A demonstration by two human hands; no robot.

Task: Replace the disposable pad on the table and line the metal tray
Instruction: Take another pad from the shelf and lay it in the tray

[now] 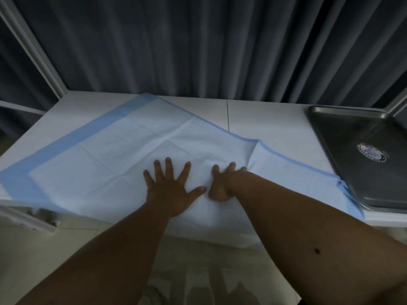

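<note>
A disposable pad (123, 155), white with light blue borders, lies spread at an angle over the white table (275, 128). Its near edge hangs over the table's front. My left hand (170, 187) presses flat on the pad's middle with fingers spread. Just to its right, my right hand (222, 183) rests on the pad beside a folded-over section, fingers bent against the sheet; whether it pinches the sheet I cannot tell. The metal tray (361, 137) sits on the table's right end with a round sticker in it, and the pad's right corner reaches its near left edge.
Dark pleated curtains (198, 45) hang behind the table. White frame bars (33, 47) run at the back left and far right. A seam (228, 115) splits the tabletop. Pale tiled floor (198, 271) shows below the front edge.
</note>
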